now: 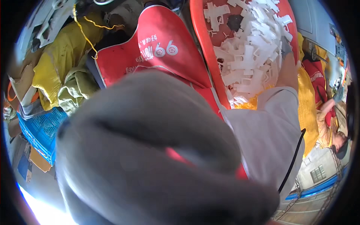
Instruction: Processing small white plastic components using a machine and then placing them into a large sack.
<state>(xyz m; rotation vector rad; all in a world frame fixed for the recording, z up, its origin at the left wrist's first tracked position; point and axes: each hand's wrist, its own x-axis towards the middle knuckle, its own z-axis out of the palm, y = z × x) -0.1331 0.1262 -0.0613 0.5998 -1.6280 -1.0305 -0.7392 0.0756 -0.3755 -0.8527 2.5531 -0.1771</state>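
One gloved hand fills the lower frame; the other reaches the red tub.
Left hand (150,157), grey glove, blurred, finger state untellable. Right hand (287,47) in white plastic pieces (247,56), red tub (202,41), upper right; grip hidden. Risk: blocked view, pieces spill.

Gloved hand (150,157) very close to the camera, filling the lower centre and hiding what lies under it. Behind it, a vest (165,52). Right of the vest, a tub (202,48) with a heap of plastic pieces (251,52) in it. The other hand (287,48) reaches into that heap from the right, sleeve (270,127) below it. Left of the vest, piled cloth (63,75); below that, a crate (41,131). Another person (332,127) at far right.
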